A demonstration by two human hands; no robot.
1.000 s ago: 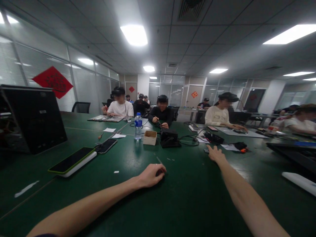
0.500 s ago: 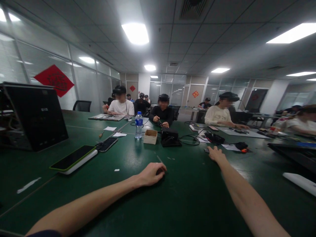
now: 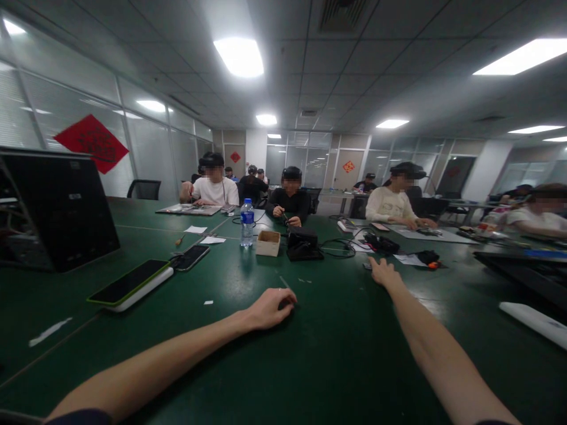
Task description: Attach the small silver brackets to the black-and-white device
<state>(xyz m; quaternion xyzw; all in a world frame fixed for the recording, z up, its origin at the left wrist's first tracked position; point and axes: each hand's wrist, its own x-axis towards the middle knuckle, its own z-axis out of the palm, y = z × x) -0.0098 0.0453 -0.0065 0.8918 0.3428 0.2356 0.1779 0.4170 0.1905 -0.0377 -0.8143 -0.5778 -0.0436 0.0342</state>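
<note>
Green-edged smartphone (image 3: 130,282), eight o'clock in view, on the table (image 3: 336,348).
Water bottle (image 3: 247,227), upright, near an open-topped cardboard box (image 3: 268,247).
Left hand (image 3: 272,308), six o'clock: grip loosely curled, contents hidden.
Small grey object (image 3: 367,267), four o'clock, at the fingertips of the right hand (image 3: 385,274): grip spread, hold unclear.

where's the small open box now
In the head view, the small open box sits just left of centre on the green table, between the bottle and a black object, beyond the left hand.
</note>
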